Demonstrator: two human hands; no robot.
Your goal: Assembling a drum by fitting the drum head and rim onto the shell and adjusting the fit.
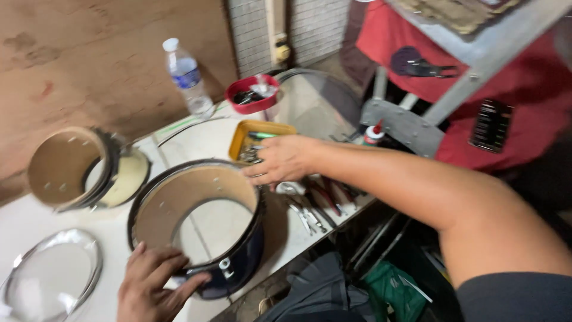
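Observation:
A dark blue drum shell (235,268) with a bare wooden inside stands open-ended on the white table (36,223). My left hand (152,286) grips its near rim, thumb on the outer wall. My right hand (280,160) reaches across the far rim to a yellow tray (241,134) of small metal parts, fingers curled; whether it holds a part is hidden. A second, smaller shell (65,167) lies on its side at the left. A clear drum head in a metal hoop (53,274) lies flat at the near left.
A plastic water bottle (186,77) and a red bowl (253,95) of hardware stand at the back. Pliers and other tools (322,200) lie right of the shell. A metal stand (417,119) and red cloth (524,89) fill the right; bags (393,292) lie below.

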